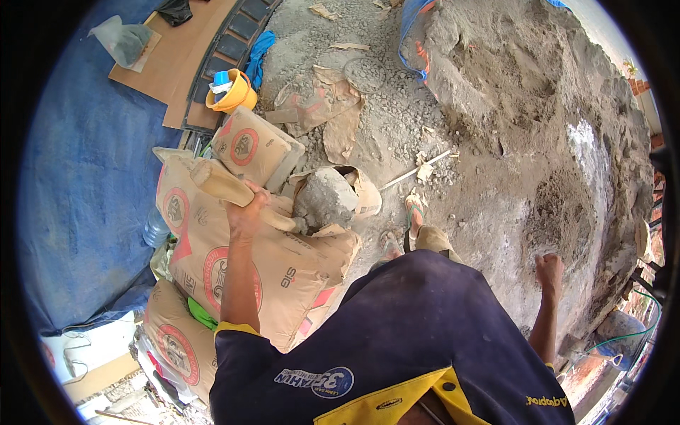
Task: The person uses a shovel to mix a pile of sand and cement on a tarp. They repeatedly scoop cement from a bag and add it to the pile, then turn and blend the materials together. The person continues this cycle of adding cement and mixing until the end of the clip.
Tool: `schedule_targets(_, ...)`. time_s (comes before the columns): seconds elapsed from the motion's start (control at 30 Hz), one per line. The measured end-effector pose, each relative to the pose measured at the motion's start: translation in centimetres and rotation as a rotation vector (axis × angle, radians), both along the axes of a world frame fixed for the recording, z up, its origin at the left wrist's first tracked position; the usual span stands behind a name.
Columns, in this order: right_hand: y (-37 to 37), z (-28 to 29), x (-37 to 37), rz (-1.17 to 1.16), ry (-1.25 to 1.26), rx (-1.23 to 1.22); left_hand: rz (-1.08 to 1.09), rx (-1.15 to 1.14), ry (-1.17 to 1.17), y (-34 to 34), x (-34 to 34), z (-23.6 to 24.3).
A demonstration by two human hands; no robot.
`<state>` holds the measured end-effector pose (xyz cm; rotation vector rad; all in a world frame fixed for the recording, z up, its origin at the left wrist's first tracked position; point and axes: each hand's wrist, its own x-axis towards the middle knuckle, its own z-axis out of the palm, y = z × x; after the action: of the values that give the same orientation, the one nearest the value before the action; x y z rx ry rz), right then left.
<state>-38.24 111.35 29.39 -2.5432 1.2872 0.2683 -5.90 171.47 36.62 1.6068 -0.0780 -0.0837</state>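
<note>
You've got a big blue tarp (92, 191) spread off to your left, plus a yellow bucket (237, 98) with some blue cloth (260, 54) right near it.

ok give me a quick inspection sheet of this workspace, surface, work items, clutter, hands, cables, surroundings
Surface: grey, dusty ground, gravelly farther off
Work items: stacked paper sacks; beside them an open sack with a grey lump; tan piece, kind unclear
Clutter: torn paper, thin rod, yellow bucket with things in it
Hands: left hand closed round the tan piece; right hand fisted, nothing seen in it
Cables: thin green line at the right, cord or hose unclear
Surroundings: sand heap to the right, blue tarp to the left
</note>
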Motion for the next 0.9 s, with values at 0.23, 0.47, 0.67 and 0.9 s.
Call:
schedule_targets(0.23,1.6,-4.3,-11.1,-0.188,0.023,0.079,-0.017,0.085,-0.106,-5.0,-0.2,6.7)
schedule_targets(0.47,-0.9,-10.7,-21.6,-0.502,-0.023,0.345,-0.077,0.077,-0.222,-13.2,-1.9,12.0)
schedule_targets(0.67,-3.2,-11.7,-37.2,-0.897,0.026,0.465,-0.074,0.073,-0.240,-25.8,-4.6,14.1)
schedule_targets(0.9,-6.4,-10.1,-49.7,-1.143,-0.072,0.342,-0.328,0.091,-0.177,-45.5,-7.5,11.3)
